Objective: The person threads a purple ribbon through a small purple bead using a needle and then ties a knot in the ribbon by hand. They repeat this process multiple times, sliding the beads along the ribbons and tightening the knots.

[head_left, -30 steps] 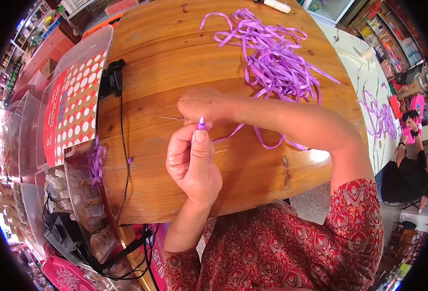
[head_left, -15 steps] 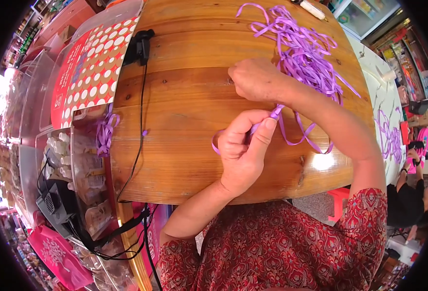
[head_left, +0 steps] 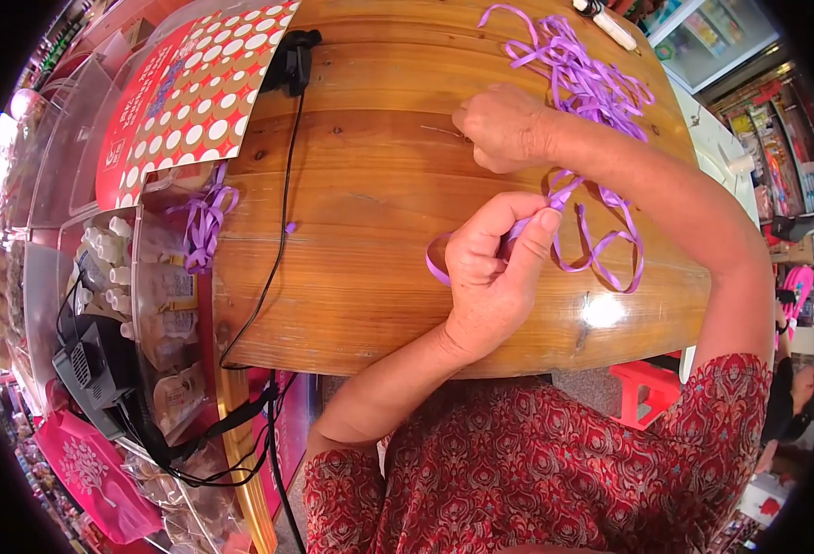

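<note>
Between the thumb and bent fingers of my left hand (head_left: 499, 268), a purple ribbon (head_left: 562, 192) is pinched where it is gathered or folded. One loop of it hangs out beside the palm, and more loops lie to the right. My right hand (head_left: 499, 127) is closed, held above the table just beyond the left one. A thin, needle-like line shows beside its fingers, but I cannot make out what they hold. Past my right forearm lies a tangled heap of purple ribbon (head_left: 587, 78), partly covered by that arm.
The wooden table (head_left: 352, 277) carries a black cable (head_left: 289, 175) and a small purple scrap (head_left: 291, 227) on the left. Clear plastic bins (head_left: 162, 286) stand along its left edge, with a polka-dot card (head_left: 199, 88) above. A red stool (head_left: 645, 388) is below right.
The view has shifted a little. My right hand has turned slightly and sits a bit farther from the left hand. The left keeps its pinch on the ribbon.
</note>
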`<act>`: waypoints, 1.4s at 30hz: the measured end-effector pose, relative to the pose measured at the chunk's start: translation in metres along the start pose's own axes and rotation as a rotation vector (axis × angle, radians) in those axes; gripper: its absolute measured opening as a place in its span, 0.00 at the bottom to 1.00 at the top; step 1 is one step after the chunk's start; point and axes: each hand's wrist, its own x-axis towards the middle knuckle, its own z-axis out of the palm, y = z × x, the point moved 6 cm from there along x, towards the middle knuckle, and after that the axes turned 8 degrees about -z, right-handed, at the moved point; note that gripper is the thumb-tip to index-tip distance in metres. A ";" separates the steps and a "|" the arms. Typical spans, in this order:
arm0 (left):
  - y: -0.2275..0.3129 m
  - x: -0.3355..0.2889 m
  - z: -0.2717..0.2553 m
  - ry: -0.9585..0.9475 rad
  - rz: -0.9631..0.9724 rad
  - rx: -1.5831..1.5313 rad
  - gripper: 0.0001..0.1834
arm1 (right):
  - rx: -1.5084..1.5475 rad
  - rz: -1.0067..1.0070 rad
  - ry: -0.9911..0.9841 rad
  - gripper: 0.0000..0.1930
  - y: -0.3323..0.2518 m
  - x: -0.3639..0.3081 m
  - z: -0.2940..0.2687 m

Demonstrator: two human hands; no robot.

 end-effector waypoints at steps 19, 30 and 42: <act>-0.011 0.015 -0.022 0.121 -0.155 -0.169 0.06 | 0.256 0.224 0.298 0.08 0.031 -0.045 0.013; -0.012 0.019 -0.025 0.148 -0.119 -0.150 0.04 | 1.401 0.388 0.641 0.03 0.019 -0.082 0.020; -0.012 0.018 -0.017 0.009 -0.052 -0.064 0.07 | 2.110 -0.061 1.077 0.21 -0.013 -0.148 -0.029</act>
